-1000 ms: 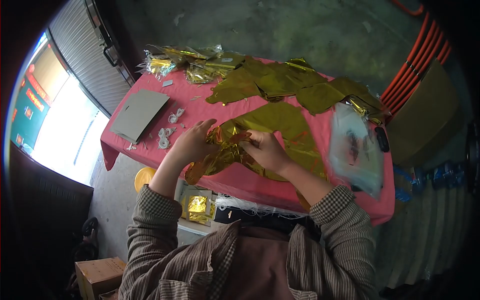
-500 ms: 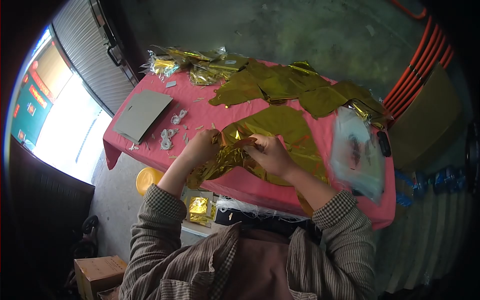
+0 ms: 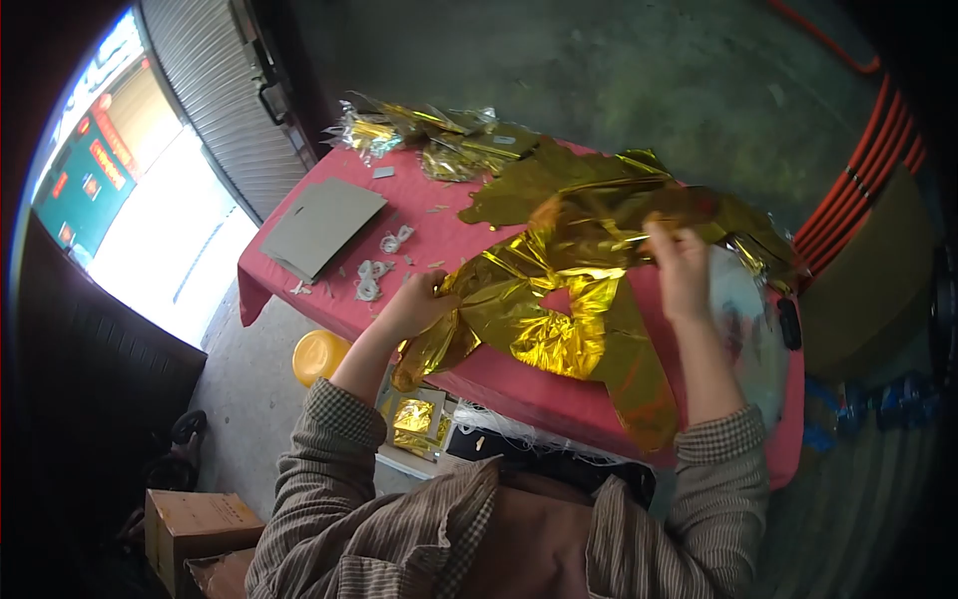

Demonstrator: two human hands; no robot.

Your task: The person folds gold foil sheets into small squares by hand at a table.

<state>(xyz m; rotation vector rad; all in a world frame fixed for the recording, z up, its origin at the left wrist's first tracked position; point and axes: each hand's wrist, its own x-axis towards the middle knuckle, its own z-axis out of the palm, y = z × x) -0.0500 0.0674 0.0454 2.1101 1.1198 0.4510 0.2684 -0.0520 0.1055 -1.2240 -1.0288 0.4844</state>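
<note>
A large gold foil sheet (image 3: 569, 329) lies crumpled over the front middle of the pink-covered table (image 3: 449, 215), with one end hanging past the front edge. My left hand (image 3: 421, 302) is closed on the foil's left end. Raised over the right part of the foil, my right hand (image 3: 681, 262) has its fingers bent together and slightly blurred; gold foil shows at its fingertips. Behind both hands, more flat gold foil (image 3: 519, 180) stretches across the back of the table.
Grey boards (image 3: 324, 228) lie at the left, beside white string bundles (image 3: 370, 280). Clear plastic bags (image 3: 760, 349) and a black object (image 3: 789, 324) are at the right. Wrapped foil packs (image 3: 454, 150) sit at the back left. A yellow container (image 3: 317, 356) stands below the table.
My right hand has moved right and away from my left hand, and the gold foil is spread between them. The whole view has shifted a little.
</note>
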